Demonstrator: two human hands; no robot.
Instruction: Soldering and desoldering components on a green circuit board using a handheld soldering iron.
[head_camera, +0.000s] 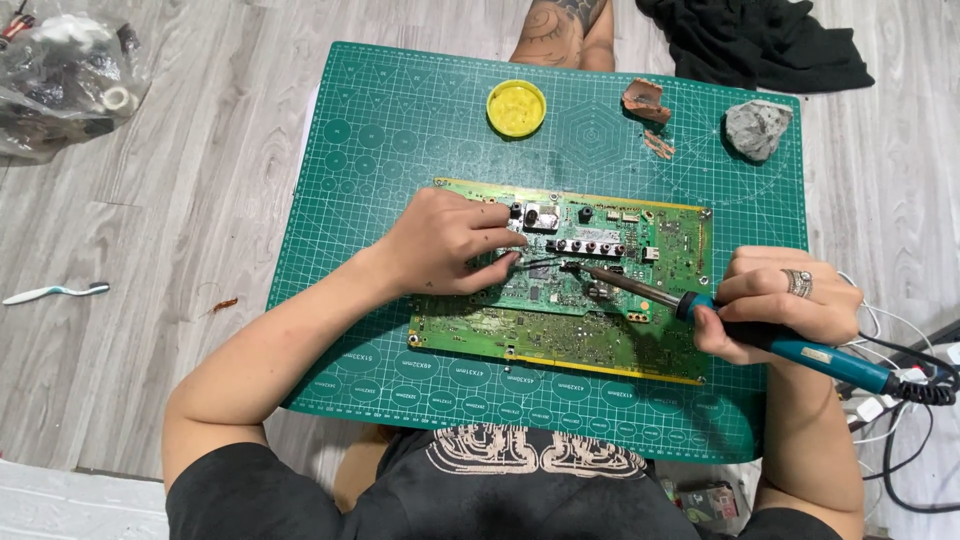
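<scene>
Circuit board (600, 330): flat green rectangle with yellow edging, densely studded with small parts, a row of round sockets and a metal box along its upper middle; lies flat on the cutting mat (400, 150), near the mat's centre. Cutting mat: dark green, matte, printed with pale grid lines, circles and a hexagon figure; lies on a grey wood-grain plank floor (180, 200). Left hand (450, 245): rests on the left part of the board, fingers curled, fingertips pinching a thin dark wire (540, 262) that runs right toward the iron's tip. Right hand (775, 305): ring on one finger, clenched around the blue handle of a soldering iron (760, 335); the iron's slim dark metal shaft slants up-left, its tip touching the board's middle just below the socket row; a black coiled cord leaves the handle's end at the right. Yellow round lid (516, 107): plastic, shallow, on the mat's upper edge. Reddish broken lump (643, 98) with crumbs beside it, and a grey crumpled wad (757, 128), on the mat's upper right. Black cloth (760, 40): soft, rumpled, on the floor above the mat. Clear plastic bag (65, 75) of mixed bits, upper left. White toothbrush (55, 292), on the floor at left. White and black cables (900, 400), tangled at right.
</scene>
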